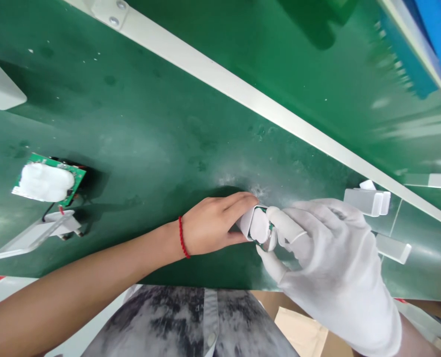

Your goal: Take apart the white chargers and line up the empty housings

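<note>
My left hand (215,223), bare with a red cord at the wrist, grips a small white plastic casing (246,222). A green circuit board with a white pad (259,225) sits at the casing's mouth; how deep it goes inside is hidden. My right hand (313,243), in a white glove, pinches the board's near end between thumb and fingers. On the left of the bench lies another circuit board (46,182) topped with a white blob. Black and red wires join it to a white plastic end piece with metal prongs (37,233).
A white rail (242,91) runs diagonally across the green bench (149,129). White casings (365,201) lie at the right, with another white piece (393,248) nearer. A white block (0,84) stands at far left. Blue bins (434,34) are at top right, cardboard (300,329) below the edge.
</note>
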The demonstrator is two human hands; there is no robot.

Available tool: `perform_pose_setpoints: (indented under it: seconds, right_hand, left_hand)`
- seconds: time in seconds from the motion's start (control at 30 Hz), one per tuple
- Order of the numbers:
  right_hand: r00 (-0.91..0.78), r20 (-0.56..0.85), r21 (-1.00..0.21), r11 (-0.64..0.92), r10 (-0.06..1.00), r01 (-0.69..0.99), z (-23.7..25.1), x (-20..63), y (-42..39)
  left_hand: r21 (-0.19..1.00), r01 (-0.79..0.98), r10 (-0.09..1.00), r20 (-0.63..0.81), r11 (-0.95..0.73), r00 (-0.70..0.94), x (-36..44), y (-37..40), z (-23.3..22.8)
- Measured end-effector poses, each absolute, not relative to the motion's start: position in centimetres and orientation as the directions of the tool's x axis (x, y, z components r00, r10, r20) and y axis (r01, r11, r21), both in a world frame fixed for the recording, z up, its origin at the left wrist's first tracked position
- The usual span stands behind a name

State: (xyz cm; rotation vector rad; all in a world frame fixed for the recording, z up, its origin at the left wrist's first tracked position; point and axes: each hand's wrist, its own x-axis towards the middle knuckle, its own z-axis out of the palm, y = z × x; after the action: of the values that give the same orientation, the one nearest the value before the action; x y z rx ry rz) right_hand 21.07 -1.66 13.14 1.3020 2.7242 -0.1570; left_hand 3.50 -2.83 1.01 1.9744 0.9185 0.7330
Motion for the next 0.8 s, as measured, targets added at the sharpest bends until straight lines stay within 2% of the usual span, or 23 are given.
perform_pose_setpoints:
  seconds: [0.23, 0.43, 0.53, 0.63, 0.7, 0.8]
  right_hand:
    - [-0.644, -0.174, 0.097, 0.664, 0.745, 0.741, 14.0, 20.3, -2.0]
    - [-0.676, -0.183, 0.136, 0.699, 0.714, 0.702, 13.5, 19.8, -1.8]
    - [-0.673, -0.228, 0.094, 0.704, 0.704, 0.704, 12.9, 19.6, -1.3]
    - [-0.694, -0.2, 0.044, 0.714, 0.691, 0.698, 13.2, 20.4, -1.2]
    - [-0.666, -0.14, -0.04, 0.667, 0.733, 0.744, 13.8, 21.7, -1.6]
    - [-0.528, 0.062, -0.237, 0.527, 0.847, 0.816, 13.8, 24.3, -3.4]
  left_hand:
    - [0.849, 0.333, 0.812, 0.174, -0.41, 0.557, 3.5, -2.9, 1.0]
    - [0.849, 0.334, 0.812, 0.172, -0.41, 0.558, 3.5, -2.9, 0.8]
    - [0.854, 0.33, 0.809, 0.162, -0.401, 0.566, 3.5, -2.9, 0.9]
    - [0.853, 0.34, 0.806, 0.147, -0.397, 0.573, 3.4, -2.9, 0.9]
    - [0.848, 0.346, 0.806, 0.149, -0.403, 0.573, 3.5, -3.0, 0.8]
    - [0.848, 0.338, 0.807, 0.163, -0.409, 0.567, 3.6, -3.0, 0.6]
